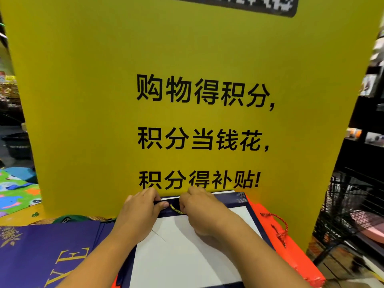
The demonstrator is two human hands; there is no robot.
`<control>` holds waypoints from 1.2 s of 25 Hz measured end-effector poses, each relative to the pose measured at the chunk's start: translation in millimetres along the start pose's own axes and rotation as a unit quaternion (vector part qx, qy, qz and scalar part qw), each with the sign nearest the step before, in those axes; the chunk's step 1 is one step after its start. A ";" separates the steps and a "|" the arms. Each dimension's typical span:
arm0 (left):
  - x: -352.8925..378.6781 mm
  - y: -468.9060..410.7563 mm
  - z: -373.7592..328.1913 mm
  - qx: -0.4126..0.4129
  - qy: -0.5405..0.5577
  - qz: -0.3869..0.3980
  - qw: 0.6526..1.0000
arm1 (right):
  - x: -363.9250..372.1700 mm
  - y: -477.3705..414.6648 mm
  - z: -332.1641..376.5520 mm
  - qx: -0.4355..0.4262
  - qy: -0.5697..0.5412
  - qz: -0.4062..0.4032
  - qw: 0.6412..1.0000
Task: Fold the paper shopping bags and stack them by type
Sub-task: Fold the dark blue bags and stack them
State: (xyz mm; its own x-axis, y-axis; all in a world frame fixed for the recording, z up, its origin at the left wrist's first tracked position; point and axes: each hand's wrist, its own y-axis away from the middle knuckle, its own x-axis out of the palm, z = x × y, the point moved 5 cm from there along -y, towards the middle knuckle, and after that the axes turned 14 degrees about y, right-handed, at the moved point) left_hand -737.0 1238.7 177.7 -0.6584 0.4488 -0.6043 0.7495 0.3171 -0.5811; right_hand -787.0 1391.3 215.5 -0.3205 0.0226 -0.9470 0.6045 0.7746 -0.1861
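Navy paper bag (228,201) was held at rim.
Rim was pinched by left hand (138,213); gold cord handle (176,209) was gripped by right hand (199,208).

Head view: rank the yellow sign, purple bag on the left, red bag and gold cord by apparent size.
1. yellow sign, fills most of the frame.
2. purple bag, cropped at the edge.
3. red bag, partly covered; true size against purple unsure.
4. gold cord.

Yellow sign (83,100) reads "购物得积分,积分当钱花,积分得补贴!"; purple bag (37,244) shows "VE".
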 end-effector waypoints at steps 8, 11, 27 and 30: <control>-9.1 -4.7 15.8 -0.041 0.013 -0.019 0.999 | 0.4 35.8 -3.9 0.002 -0.026 -0.014 1.000; -8.7 -4.7 17.3 -0.043 0.027 -0.011 0.999 | 2.1 41.6 -8.4 -0.024 -0.015 -0.076 0.997; 3.9 -3.9 -17.0 -0.008 -0.109 0.243 0.964 | 41.1 58.4 -78.1 0.074 -0.043 0.146 0.986; 17.6 17.5 -15.9 -0.133 -0.114 0.454 0.874 | 55.7 49.8 -83.5 0.091 0.005 0.140 0.986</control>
State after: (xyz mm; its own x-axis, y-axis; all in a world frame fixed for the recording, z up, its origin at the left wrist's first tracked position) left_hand -734.4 1265.5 165.5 0.2423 0.4488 -0.8602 0.9393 0.1133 0.3237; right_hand -835.7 1483.9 175.3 -0.1288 0.2271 -0.9653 0.7906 0.6111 0.0383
